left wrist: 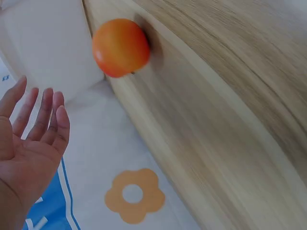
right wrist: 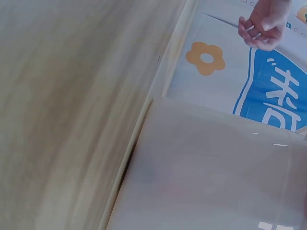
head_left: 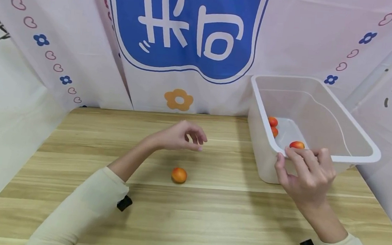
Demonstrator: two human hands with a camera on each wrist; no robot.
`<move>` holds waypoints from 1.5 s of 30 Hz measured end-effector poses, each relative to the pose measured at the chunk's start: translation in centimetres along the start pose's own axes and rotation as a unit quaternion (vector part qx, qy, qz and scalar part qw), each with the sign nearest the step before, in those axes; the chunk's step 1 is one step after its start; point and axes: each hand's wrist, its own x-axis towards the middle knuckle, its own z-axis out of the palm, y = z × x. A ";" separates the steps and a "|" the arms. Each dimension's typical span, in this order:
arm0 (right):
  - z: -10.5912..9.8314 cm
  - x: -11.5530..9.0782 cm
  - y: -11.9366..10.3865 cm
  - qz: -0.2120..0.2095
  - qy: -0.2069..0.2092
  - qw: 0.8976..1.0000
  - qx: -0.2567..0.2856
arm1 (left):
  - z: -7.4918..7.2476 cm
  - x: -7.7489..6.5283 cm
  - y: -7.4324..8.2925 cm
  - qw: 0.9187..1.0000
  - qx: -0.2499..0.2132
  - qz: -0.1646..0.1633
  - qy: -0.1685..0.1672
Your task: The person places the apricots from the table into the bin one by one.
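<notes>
A small round orange-red fruit (head_left: 179,175) lies on the wooden table. My left hand (head_left: 184,136) hovers beyond it, fingers loosely bent and holding nothing. In the left wrist view, that hand (left wrist: 36,139) is apart from the fruit (left wrist: 121,48). At the right stands a white plastic bin (head_left: 260,143); several similar fruits (head_left: 297,145) lie in its bottom, partly hidden by the near wall. My right hand (head_left: 308,177) grips the bin's near rim, fingers over the edge and thumb outside. The right wrist view shows the bin's outer wall (right wrist: 206,167), with the right hand mostly out of frame.
The wooden table (head_left: 190,223) ends at a hanging white cloth (head_left: 219,97) with a blue sign and flower prints. More printed cloth (head_left: 391,128) hangs along the right side. Black wrist-worn devices (head_left: 124,203) show at both sleeves.
</notes>
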 end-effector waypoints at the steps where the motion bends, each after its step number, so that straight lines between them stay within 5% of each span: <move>1: 0.0 0.0 0.0 0.000 -0.001 1.000 0.000 | -0.1 -0.2 -0.2 1.000 -0.003 -0.002 -0.008; 14: 0.0 -0.1 0.0 0.002 -0.004 1.000 0.001 | -0.8 -2.5 -1.6 0.991 -0.036 -0.034 -0.122; 23: 0.0 0.1 0.0 0.002 -0.005 1.000 0.002 | 0.2 -3.1 -1.9 0.979 -0.058 -0.044 -0.192; 45: 0.0 0.0 0.0 0.002 -0.004 1.000 -0.002 | 1.8 -2.3 -2.5 0.972 -0.018 -0.095 -0.216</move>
